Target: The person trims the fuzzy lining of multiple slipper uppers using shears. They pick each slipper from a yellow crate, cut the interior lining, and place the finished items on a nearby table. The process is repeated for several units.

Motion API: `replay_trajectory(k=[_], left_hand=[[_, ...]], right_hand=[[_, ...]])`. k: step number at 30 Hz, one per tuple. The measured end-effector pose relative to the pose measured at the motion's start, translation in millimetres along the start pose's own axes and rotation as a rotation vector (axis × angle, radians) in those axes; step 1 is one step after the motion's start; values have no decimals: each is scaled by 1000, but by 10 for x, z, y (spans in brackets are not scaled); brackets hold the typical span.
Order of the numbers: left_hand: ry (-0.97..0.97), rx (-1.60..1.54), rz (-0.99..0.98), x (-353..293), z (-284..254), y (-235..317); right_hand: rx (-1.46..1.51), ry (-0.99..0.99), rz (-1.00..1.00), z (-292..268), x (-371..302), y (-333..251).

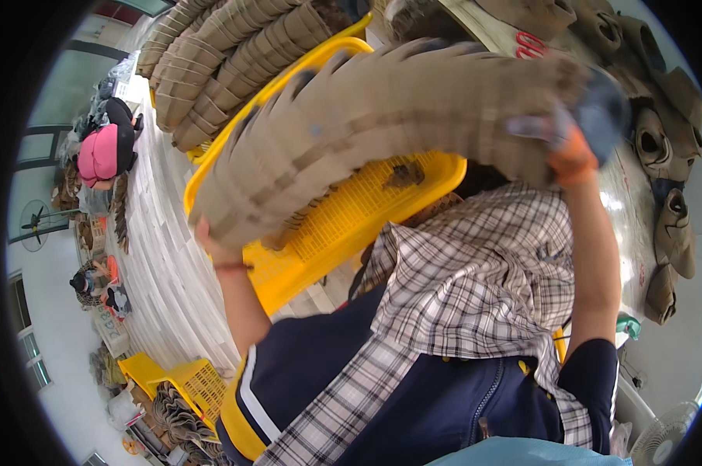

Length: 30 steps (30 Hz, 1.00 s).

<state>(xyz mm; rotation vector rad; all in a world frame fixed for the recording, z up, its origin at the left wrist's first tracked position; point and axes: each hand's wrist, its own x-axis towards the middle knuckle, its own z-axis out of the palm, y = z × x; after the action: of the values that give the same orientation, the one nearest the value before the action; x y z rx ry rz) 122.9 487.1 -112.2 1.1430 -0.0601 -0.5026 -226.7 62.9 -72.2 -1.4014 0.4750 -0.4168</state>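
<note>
A long curved stack of nested brown fabric shoe uppers (351,116) stretches between my hands, over a yellow plastic basket (343,233). My left hand (220,250), bare, supports its lower left end, with most of the fingers hidden behind the fabric. At the other end, my right hand (570,155), in an orange and grey glove, grips the stack and is blurred by motion. A dark blue rounded piece (603,113) shows at that end, next to the glove. Inside the basket lies a small brown scrap (403,175).
More stacked brown uppers (242,66) stand behind the basket. On the table (626,210) at right lie several single uppers (673,233) and red-handled scissors (529,45). Another yellow basket (199,388) sits lower left. A person in pink (102,155) bends over at far left.
</note>
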Motion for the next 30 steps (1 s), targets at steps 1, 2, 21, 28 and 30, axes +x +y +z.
replay_trajectory(k=[1, 2, 21, 28, 30], left_hand=[[40, 15, 15, -129, -252, 135], [88, 23, 24, -266, -474, 225], [971, 773, -614, 871, -1189, -1363], [807, 1296, -456, 1324, -1129, -1661], [905, 1565, -130, 1546, -294, -1817]], right_hand=[[13, -120, -26, 289, 334, 29], [-92, -259, -101, 509, 640, 97], [-1119, 412, -104, 49, -155, 1234], [-943, 951, -122, -360, -1368, 1046], [-971, 1121, -146, -595, -1588, 1063]])
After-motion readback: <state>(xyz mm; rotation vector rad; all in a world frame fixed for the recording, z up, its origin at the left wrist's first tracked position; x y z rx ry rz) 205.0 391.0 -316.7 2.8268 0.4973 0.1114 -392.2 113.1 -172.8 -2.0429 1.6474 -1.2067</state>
